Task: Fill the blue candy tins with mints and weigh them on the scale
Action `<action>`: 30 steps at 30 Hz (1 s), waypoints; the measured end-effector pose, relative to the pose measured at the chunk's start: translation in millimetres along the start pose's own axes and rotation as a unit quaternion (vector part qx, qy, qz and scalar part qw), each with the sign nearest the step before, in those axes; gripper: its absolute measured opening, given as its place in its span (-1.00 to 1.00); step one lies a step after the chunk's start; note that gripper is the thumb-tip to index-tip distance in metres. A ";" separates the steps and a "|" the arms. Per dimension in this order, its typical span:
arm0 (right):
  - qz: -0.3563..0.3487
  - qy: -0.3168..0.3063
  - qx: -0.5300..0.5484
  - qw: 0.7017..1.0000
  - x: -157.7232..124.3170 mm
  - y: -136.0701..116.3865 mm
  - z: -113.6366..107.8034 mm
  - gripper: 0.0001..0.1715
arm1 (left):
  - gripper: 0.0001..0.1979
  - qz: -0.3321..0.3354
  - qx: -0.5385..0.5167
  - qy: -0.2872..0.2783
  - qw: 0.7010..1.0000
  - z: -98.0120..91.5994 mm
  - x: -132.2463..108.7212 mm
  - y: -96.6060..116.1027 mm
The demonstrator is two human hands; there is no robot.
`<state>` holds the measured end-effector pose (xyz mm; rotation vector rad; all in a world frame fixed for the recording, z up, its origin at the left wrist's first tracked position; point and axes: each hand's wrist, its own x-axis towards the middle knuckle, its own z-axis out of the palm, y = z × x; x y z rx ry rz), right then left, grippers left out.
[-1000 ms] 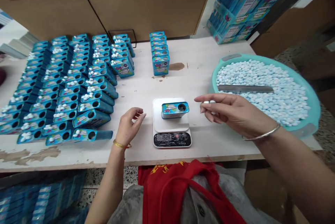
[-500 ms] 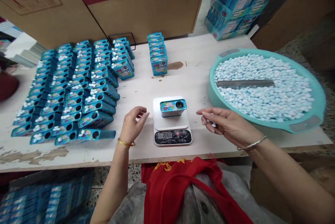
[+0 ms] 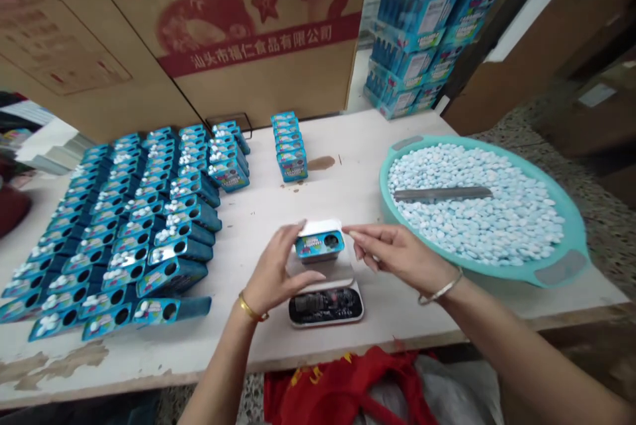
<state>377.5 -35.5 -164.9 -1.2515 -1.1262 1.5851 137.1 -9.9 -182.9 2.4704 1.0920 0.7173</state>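
Observation:
A blue tin (image 3: 320, 246) with a round dark hole in its top rests on the white kitchen scale (image 3: 325, 306). My left hand (image 3: 278, 273) is open at the tin's left, thumb and fingers apart. Its fingertips are by the tin's back left corner, and I cannot tell if they touch it. My right hand (image 3: 397, 254) is closed, its fingertips at the tin's right end beside the hole. The small pale candies that showed in its curled fingers earlier are hidden now. Blur makes the scale's display unreadable.
At right stands a turquoise tub (image 3: 387, 193) of pale blue candies (image 3: 517, 226), a flat metal strip (image 3: 442, 194) lying on them. Rows of blue tins (image 3: 129, 213) fill the left, with another short row (image 3: 291, 153) behind the scale. Cardboard boxes (image 3: 278, 81) and wrapped packs (image 3: 412, 47) stand behind.
My left hand has moved right and opened wider around the tin's left side. My right hand has moved left to the tin's right end. The camera view has tilted up.

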 end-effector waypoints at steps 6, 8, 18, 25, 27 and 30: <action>0.085 0.017 0.045 0.995 -9.2 26.2 -3.4 -0.25 | -0.68 0.025 0.148 0.026 0.988 -5.6 72.8 -34.7; 0.100 0.028 0.051 0.993 -11.9 36.3 -5.5 -0.24 | -0.67 0.010 0.191 0.057 0.980 -10.1 98.2 -58.7; 0.137 0.054 0.077 0.986 -13.8 63.6 -9.9 -0.31 | -0.58 -0.036 0.301 0.084 0.949 -3.7 130.9 -121.1; 0.146 0.041 0.108 0.983 -16.2 83.1 -2.7 -0.37 | -0.62 -0.214 0.362 0.261 0.869 -40.6 112.3 -144.2; 0.143 0.052 0.124 0.981 -21.1 82.9 -0.7 -0.41 | -0.73 -0.274 0.398 0.249 0.839 -52.8 106.6 -150.3; 0.139 0.062 0.154 0.976 -29.8 76.5 2.9 -0.45 | -0.89 -0.276 0.440 0.155 0.840 -62.4 97.9 -153.9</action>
